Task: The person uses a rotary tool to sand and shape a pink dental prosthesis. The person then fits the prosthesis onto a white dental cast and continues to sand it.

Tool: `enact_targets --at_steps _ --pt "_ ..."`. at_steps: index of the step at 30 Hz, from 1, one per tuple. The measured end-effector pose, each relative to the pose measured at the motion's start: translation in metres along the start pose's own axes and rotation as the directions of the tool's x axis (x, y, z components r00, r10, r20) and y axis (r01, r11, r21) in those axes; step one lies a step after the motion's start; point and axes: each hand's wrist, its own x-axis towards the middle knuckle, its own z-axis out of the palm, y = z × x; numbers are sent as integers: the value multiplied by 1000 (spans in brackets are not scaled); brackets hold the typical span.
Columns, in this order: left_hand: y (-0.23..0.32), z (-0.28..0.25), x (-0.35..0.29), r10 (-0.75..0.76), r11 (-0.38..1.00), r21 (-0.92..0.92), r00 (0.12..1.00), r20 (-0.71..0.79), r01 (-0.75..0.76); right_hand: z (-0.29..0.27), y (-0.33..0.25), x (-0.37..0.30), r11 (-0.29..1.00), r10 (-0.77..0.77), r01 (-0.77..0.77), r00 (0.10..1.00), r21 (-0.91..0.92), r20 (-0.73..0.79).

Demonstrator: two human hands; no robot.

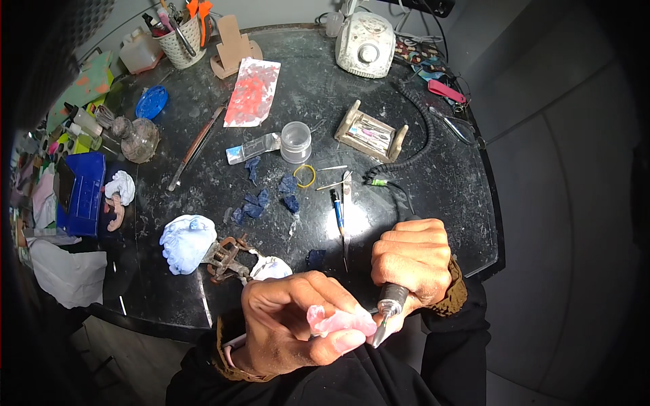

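My left hand (pixel 288 325) pinches a pink acrylic denture piece (pixel 342 322) between thumb and fingers, close to my body. Wrapped round a dark rotary handpiece (pixel 393 296) is my right hand (pixel 414 264). The handpiece's metal bur tip points down beside the right end of the pink piece; whether they touch I cannot tell. Just beyond my left hand lies a hinged metal articulator (pixel 229 258), with a pale blue plaster cast (pixel 188 243) on its left and a white plaster part (pixel 269 267) on its right, partly hidden by my fingers.
A coiled cord (pixel 428 128) runs across the right side near a white motor control box (pixel 365 46). A blue-handled knife (pixel 338 210), sandpaper scraps (pixel 254 205), a clear cup (pixel 296 143) and a bur holder (pixel 369 135) occupy the middle. Leftward are a glass burner (pixel 137 140) and blue box (pixel 84 193).
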Motion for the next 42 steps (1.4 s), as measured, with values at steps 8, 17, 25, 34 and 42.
enact_targets --at_steps 8,17,25,34,42 --pt "-8 -7 1 219 943 253 976 9 -214 6 -2 6 928 20 51 982 369 -186" --pt "-14 -12 3 483 698 566 872 80 -439 4 -9 3 889 151 -65 976 453 -157" --pt "-6 -13 1 598 434 631 730 332 -643 2 -15 4 859 230 -143 965 492 -121" --pt "-3 -13 -1 576 429 659 749 327 -617 0 -12 2 852 157 -72 980 519 -122" --pt "-4 -15 1 542 439 665 769 339 -604 0 -15 3 887 195 -154 979 435 -53"
